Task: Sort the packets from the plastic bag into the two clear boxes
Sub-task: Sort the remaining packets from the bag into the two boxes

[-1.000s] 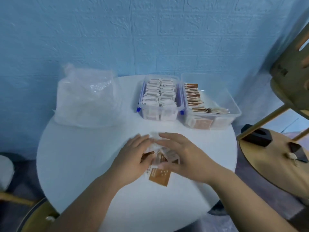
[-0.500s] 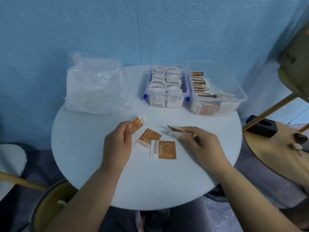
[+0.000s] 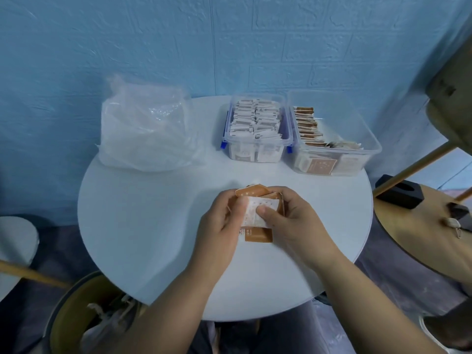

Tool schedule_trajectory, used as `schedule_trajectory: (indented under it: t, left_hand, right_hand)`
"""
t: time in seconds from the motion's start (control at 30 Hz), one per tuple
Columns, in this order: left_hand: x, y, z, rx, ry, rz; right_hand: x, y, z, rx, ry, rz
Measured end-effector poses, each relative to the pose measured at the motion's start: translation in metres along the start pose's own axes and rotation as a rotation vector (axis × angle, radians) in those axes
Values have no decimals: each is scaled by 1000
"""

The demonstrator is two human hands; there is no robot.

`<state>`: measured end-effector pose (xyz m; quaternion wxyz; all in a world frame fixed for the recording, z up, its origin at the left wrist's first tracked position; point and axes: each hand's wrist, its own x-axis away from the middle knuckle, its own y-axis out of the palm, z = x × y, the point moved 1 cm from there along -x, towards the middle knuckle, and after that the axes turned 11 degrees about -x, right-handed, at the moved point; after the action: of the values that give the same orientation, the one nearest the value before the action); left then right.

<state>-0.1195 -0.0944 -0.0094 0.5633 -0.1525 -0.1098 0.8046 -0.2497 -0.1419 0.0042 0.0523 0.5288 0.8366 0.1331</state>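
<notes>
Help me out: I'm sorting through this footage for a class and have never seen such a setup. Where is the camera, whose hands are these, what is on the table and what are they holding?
There is no machine here. A person works with bare hands, and the picture comes from a wide-angle camera worn on their head, looking forward and down. That is why both arms enter from the bottom edge.

On the round white table a crumpled clear plastic bag lies at the back left. Two clear boxes stand side by side at the back. The left box is packed with white packets. The right box holds a row of orange-brown packets.

The left hand and right hand together hold a small bunch of orange packets near the table's middle. One of these shows its pale back.
</notes>
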Motion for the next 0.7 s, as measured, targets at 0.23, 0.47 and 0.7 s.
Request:
schedule_trajectory:
  t: [0.23,0.47,0.7]
  left_hand:
    - [-7,-20,-8,-95,24,230]
    - [-12,-37,-17,-159,-131,420]
    - [-13,-39,-21,-96,-156,509]
  right_hand:
    - [-5,-10,10,574,-208,121]
    - [-17,-19,7,1193,-194,-163]
    - [-26,-14,-12,914,-31,-211]
